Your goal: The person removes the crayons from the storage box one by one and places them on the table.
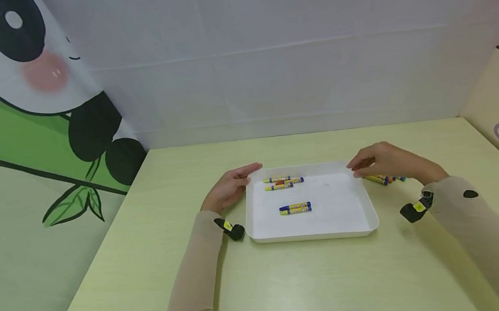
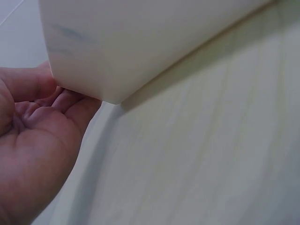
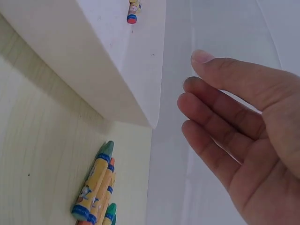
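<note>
Right now the white tray (image 1: pixel 353 228) sits mid-table with five crayons (image 1: pixel 295 208) lying inside it. More loose crayons (image 3: pixel 96 192) lie on the table just beside the tray's far right corner. Your right hand (image 1: pixel 384 161) hovers over them, fingers relaxed and holding nothing. Your left hand (image 1: pixel 231 185) rests open against the tray's far left corner. You look to be between pickups; next likely calls for pinching one loose crayon.

We see open table (image 1: pixel 317 280) in front of the tray (image 1: pixel 314 234); behind it the wall (image 1: pixel 297 84) stands near, and loose crayons (image 1: pixel 384 179) lie at its right.
</note>
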`<state>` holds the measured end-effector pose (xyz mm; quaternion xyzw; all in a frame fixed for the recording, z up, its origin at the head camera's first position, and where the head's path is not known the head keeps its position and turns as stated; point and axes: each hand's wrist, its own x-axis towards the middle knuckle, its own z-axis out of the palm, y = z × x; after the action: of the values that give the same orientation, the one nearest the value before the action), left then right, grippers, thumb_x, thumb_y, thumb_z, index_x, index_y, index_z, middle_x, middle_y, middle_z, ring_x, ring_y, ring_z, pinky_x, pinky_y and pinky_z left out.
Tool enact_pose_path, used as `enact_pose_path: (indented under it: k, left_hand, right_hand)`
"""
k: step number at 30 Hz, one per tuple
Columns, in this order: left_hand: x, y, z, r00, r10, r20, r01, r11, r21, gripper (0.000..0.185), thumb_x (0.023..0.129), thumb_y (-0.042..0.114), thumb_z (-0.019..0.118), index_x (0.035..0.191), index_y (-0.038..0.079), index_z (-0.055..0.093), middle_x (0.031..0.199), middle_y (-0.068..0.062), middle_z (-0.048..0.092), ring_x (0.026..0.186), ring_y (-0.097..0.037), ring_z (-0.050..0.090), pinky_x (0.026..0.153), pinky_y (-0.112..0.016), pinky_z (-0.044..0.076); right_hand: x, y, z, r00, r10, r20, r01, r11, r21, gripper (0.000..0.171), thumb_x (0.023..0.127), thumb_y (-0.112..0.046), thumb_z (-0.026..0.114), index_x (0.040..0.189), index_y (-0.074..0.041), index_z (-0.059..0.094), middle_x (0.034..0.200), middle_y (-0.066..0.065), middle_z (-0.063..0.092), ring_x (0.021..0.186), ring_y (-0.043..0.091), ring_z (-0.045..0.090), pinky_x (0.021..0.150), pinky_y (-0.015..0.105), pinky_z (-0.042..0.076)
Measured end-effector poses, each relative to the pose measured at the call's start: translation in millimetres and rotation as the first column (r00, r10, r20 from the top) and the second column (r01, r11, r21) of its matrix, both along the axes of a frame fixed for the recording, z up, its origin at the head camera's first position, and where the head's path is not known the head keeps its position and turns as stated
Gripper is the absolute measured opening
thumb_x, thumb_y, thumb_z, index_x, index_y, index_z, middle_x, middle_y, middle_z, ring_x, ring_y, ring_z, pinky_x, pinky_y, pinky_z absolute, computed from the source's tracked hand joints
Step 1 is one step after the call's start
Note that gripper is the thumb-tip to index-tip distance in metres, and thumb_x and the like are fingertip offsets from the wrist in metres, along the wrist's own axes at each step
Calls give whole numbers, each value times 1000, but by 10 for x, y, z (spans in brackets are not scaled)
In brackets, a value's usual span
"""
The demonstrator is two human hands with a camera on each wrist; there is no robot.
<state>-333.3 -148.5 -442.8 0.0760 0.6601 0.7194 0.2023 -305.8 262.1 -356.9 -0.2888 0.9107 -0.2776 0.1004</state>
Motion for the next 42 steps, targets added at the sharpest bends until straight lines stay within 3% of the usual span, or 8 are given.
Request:
enact_pose_path:
  k: [9, 19, 31, 42]
  left_hand:
    - [2, -1, 2, 1000, 4, 6, -4, 1000, 11, 49, 99, -7, 37, 144, 9, 45, 152, -2, 41, 143, -19, 31, 117, -40, 28]
    - [8, -6, 8, 1000, -5, 1, 5, 1000, 9, 49, 99, -7, 36, 144, 9, 44, 153, -2, 39, 144, -20, 30, 117, -41, 27]
    - [21, -8, 25, 1000, 0, 5, 0, 1000, 20, 49, 98, -8, 36, 145, 8, 44, 153, -3, 39, 144, -20, 30, 117, -41, 27]
    - [24, -15, 31, 1000, 9, 18, -9, 1000, 5, 48, 99, -7, 36, 144, 8, 44, 153, -2, 40, 144, -20, 30, 117, -41, 27]
  right_hand:
    - [-85, -282, -25, 995, 87, 51, -88, 996, 8, 27, 88, -22, 70, 111, -7, 71, 108, 9, 71, 94, 14, 65, 80, 25, 54]
    - [-143, -579, -75, 979, 167, 116, -168, 986, 1, 24, 87, -14, 70, 109, -4, 72, 109, 11, 71, 92, 13, 65, 80, 26, 54]
    - [-177, -851, -180, 959, 226, 173, -233, 972, 19, 20, 86, -12, 71, 105, -7, 74, 101, 5, 72, 88, 10, 64, 78, 24, 54]
    - [-144, -1021, -274, 953, 233, 195, -256, 961, 103, 16, 86, -12, 71, 102, -10, 75, 96, -3, 70, 83, 8, 59, 78, 24, 52]
